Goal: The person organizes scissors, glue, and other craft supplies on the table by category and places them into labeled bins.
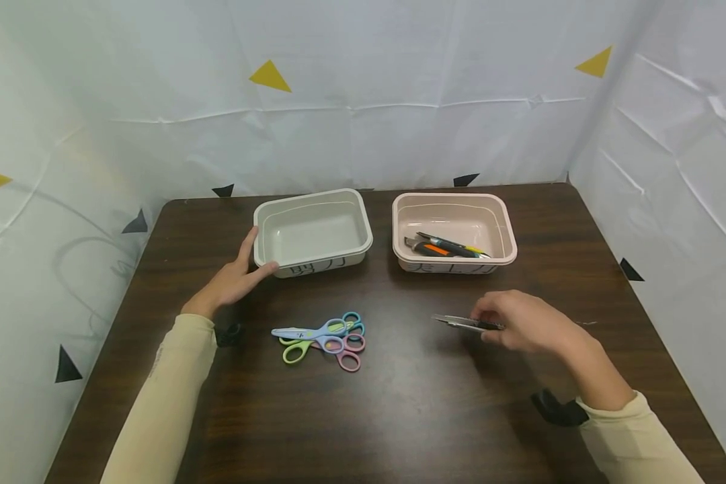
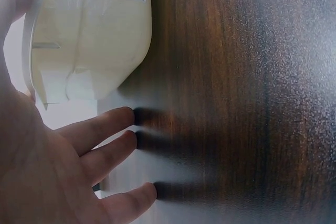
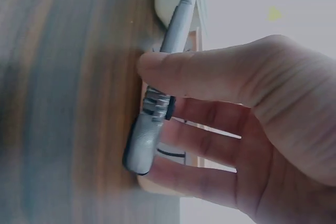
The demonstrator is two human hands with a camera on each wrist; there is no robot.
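Observation:
My right hand pinches a silver and black utility knife between thumb and fingers, above the table in front of the pink box. In the right wrist view, the knife's silver body and ribbed slider show below the thumb. My left hand rests at the front left corner of the grey box, thumb at its front rim and index finger along its left side. In the left wrist view, the other fingers stretch down toward the tabletop.
Several scissors with blue, green and pink handles lie in a pile before the grey box. Inside the pink box are knives with black bodies and orange or yellow parts. White sheeting stands around the brown table.

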